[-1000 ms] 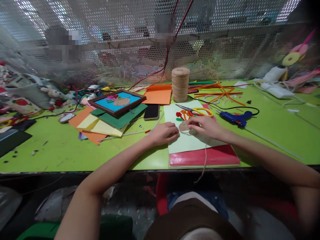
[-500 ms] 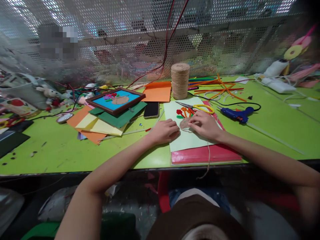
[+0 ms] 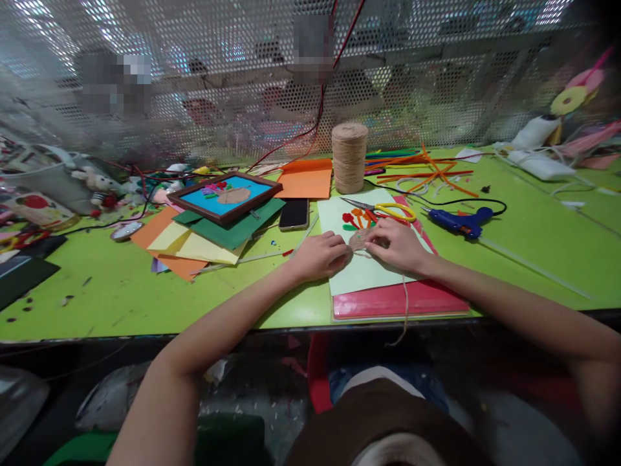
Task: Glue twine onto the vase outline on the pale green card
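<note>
A pale green sheet (image 3: 359, 275) lies on a red folder (image 3: 402, 301) at the table's front edge. On the sheet is a coiled twine piece (image 3: 358, 240), with red and orange flowers (image 3: 358, 218) above it. My right hand (image 3: 395, 244) pinches twine at the coil's right side, and a loose twine end (image 3: 406, 301) hangs over the table edge. My left hand (image 3: 327, 255) rests at the sheet's left edge with fingers curled, its fingertips beside the coil; what they hold, if anything, is hidden. Yellow-handled scissors (image 3: 395, 210) lie just beyond my right hand.
A twine spool (image 3: 350, 158) stands behind the sheet. A blue glue gun (image 3: 460, 222) lies to the right, near pipe cleaners (image 3: 436, 169). Left are a phone (image 3: 294, 215), a framed picture (image 3: 226, 196) on coloured papers (image 3: 184, 244), and a bucket (image 3: 58, 181).
My left hand has shifted slightly right, closer to the coil. My right hand has barely moved and still pinches the twine.
</note>
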